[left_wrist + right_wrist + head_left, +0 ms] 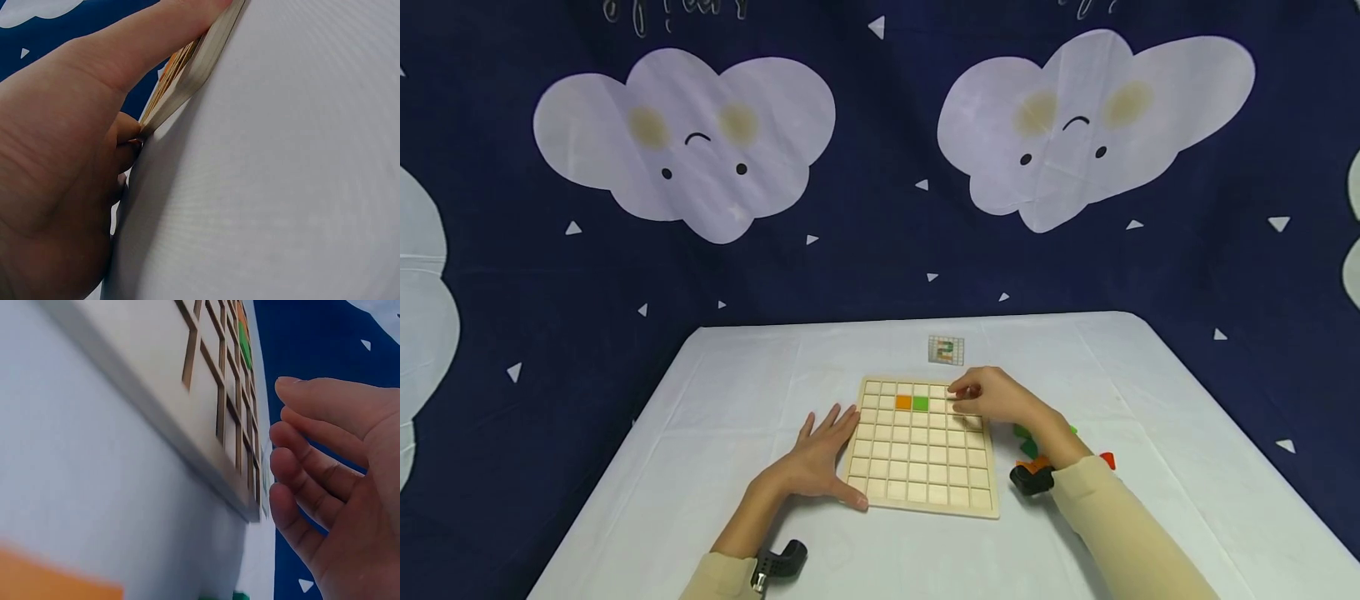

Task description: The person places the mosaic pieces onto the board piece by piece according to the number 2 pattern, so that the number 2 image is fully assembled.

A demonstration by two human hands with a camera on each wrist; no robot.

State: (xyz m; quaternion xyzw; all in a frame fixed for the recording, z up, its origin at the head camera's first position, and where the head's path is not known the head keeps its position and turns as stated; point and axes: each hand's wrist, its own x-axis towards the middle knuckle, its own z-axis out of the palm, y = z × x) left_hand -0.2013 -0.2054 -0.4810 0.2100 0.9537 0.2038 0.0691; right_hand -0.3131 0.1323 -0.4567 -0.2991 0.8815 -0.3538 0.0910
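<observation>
A pale wooden grid board (917, 450) lies on the white table, with an orange square tile (903, 402) and a green square tile (921, 403) side by side in its second row from the back. My left hand (820, 458) rests along the board's left edge, fingers spread, thumb (144, 44) against the front corner. Over the back right corner of the board is my right hand (996, 395), its fingers loosely bent. The right wrist view shows a gap between thumb and fingertips (285, 464), with nothing visible in it.
Loose green pieces (1028, 447), orange pieces (1037, 463) and a red piece (1108, 460) lie right of the board, partly hidden by my right forearm. A small card with a coloured grid pattern (946, 350) lies behind the board. A dark blue cloth with clouds (880, 275) hangs beyond the table.
</observation>
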